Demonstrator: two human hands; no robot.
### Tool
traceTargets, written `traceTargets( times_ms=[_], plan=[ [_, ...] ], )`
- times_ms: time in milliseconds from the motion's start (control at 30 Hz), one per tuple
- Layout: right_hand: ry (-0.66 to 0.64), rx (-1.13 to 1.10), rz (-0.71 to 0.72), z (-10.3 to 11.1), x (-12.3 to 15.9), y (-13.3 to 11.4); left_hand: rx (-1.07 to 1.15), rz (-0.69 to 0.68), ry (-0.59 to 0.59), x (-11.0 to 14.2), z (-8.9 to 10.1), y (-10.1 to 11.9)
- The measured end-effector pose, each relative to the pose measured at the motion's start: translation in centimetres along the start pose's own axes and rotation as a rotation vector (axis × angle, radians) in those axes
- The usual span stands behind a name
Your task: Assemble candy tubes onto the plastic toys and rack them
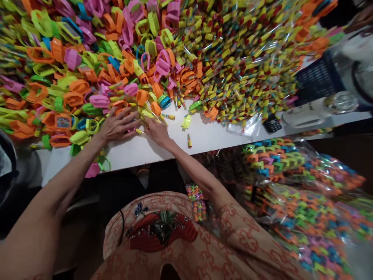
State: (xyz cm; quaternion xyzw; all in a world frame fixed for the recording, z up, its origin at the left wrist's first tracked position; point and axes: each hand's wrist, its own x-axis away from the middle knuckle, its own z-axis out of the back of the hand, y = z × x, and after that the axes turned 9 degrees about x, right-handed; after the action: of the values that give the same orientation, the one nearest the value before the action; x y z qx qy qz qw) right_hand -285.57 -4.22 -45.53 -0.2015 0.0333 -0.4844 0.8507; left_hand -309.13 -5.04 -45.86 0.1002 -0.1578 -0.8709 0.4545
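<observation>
My left hand (pixel 118 125) lies palm down with its fingers apart at the near edge of a heap of plastic toy watches (pixel 75 98), coloured orange, pink, green, yellow and blue. Close to its right, my right hand (pixel 157 131) has its fingers bent inward at a yellow plastic piece (pixel 148 113). What sits between those fingers is blurred and partly hidden. A small yellow candy tube (pixel 189 140) rests alone on the white table (pixel 175 142). Near it are a yellow-green toy piece (pixel 186 121) and another small tube (pixel 169 116).
A large heap of small yellow tubes (pixel 233 70) covers the back right. Along the right stand a blue basket (pixel 316 77), a white bottle (pixel 309 112) and a black keypad device (pixel 272 123). Clear bags of coloured pieces (pixel 311 210) are piled below the table edge.
</observation>
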Motion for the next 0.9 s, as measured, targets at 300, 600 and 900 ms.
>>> traceTargets(
  times_ms=[300, 600, 900],
  plan=[
    [0.289, -0.684, -0.145, 3.3, 3.9, 6.6, -0.069, 0.107, 0.180, 1.3, -0.7, 4.5],
    [0.386, -0.504, -0.529, 2.2, 10.8, 12.6, 0.063, -0.081, 0.133, -7.2, -7.6, 15.3],
    [0.044, 0.053, -0.505, 4.2, 9.4, 9.9, -0.032, 0.003, 0.217, -10.4, -6.8, 12.6]
  ],
)
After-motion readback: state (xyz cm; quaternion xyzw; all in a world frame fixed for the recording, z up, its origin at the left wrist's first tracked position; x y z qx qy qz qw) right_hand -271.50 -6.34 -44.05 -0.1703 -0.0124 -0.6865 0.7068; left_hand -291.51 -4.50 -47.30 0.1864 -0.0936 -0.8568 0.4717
